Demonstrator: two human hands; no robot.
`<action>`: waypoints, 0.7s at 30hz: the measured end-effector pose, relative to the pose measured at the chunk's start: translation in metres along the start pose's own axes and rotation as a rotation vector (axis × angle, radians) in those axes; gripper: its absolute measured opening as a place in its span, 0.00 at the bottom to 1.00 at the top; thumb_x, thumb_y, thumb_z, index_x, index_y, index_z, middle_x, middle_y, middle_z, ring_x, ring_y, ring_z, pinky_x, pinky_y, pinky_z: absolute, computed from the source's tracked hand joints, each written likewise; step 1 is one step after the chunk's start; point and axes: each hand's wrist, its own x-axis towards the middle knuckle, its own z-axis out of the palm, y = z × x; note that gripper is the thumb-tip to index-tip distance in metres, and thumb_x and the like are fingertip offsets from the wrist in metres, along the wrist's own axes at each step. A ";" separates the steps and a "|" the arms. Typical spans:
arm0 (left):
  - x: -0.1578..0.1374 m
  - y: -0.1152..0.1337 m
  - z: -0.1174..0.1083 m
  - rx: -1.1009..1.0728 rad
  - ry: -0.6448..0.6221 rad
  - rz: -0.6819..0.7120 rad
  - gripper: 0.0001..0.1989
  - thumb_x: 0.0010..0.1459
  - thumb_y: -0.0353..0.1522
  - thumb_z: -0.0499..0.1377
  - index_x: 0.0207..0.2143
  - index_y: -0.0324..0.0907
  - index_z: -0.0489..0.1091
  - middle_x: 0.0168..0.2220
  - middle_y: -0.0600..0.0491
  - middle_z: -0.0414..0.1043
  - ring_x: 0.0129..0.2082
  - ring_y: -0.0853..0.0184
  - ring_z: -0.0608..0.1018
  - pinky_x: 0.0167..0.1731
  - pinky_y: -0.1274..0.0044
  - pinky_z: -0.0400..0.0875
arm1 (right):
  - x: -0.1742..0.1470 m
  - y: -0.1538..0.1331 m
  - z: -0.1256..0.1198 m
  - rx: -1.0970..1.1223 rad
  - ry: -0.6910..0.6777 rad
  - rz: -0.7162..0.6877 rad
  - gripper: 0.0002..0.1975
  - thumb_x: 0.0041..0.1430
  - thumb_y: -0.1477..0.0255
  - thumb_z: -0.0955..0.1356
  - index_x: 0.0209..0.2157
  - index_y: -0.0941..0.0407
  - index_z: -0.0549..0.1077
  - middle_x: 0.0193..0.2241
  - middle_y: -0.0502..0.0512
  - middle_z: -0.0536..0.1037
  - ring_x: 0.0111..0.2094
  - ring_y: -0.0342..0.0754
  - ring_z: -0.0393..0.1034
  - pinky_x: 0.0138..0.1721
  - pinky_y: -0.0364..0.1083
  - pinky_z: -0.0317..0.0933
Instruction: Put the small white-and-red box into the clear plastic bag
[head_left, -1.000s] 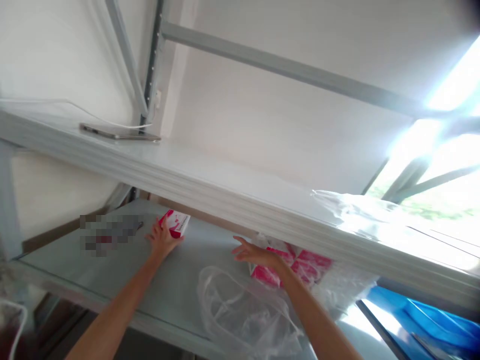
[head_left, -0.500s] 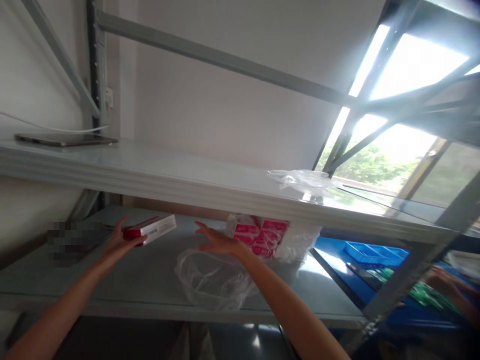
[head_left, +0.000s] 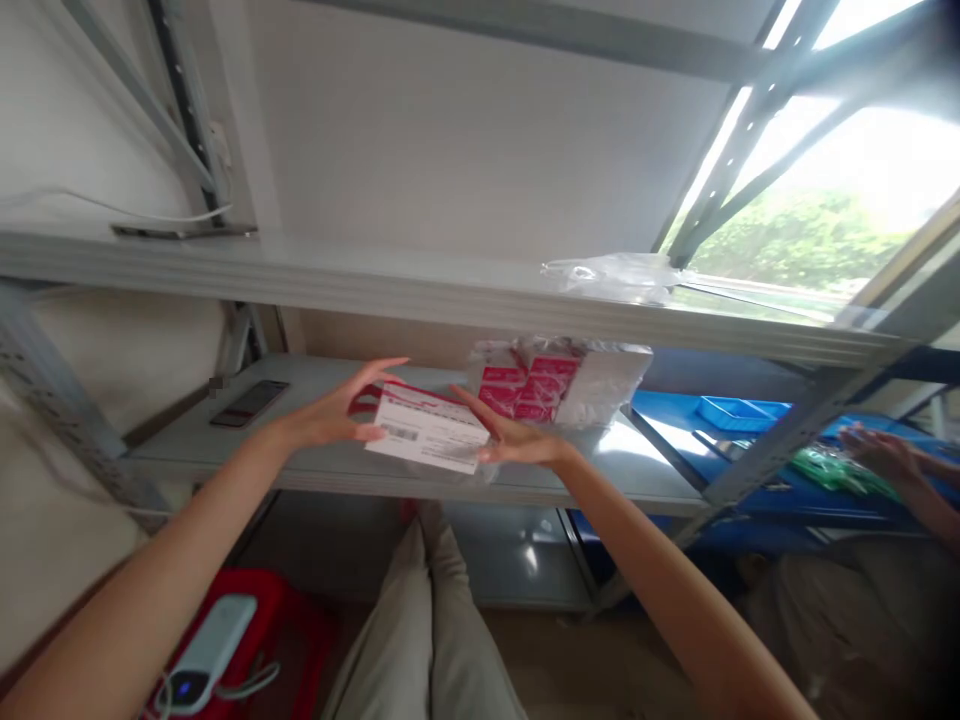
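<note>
My left hand and my right hand hold a flat red and white box between them, its white barcode side facing me, in front of the lower grey shelf. Just behind my right hand, a clear plastic bag of several more red and white boxes sits on that shelf. A dark phone lies on the shelf to the left of my left hand.
An upper shelf carries a flat device with a white cable and a crumpled clear bag. Blue trays sit to the right, where another person's hand works. A red bin holding a white device stands below.
My left hand lifted the box off the shelf and brought it toward me; my right hand came onto its other end. The view tilted down, showing my legs and the red bin.
</note>
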 end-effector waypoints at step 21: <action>0.095 -0.095 0.049 0.567 -0.232 0.126 0.51 0.35 0.36 0.70 0.61 0.38 0.52 0.56 0.41 0.59 0.57 0.53 0.64 0.58 0.67 0.58 | 0.009 0.063 -0.051 -0.549 0.125 0.267 0.55 0.31 0.71 0.78 0.63 0.56 0.55 0.59 0.63 0.63 0.58 0.57 0.59 0.58 0.49 0.54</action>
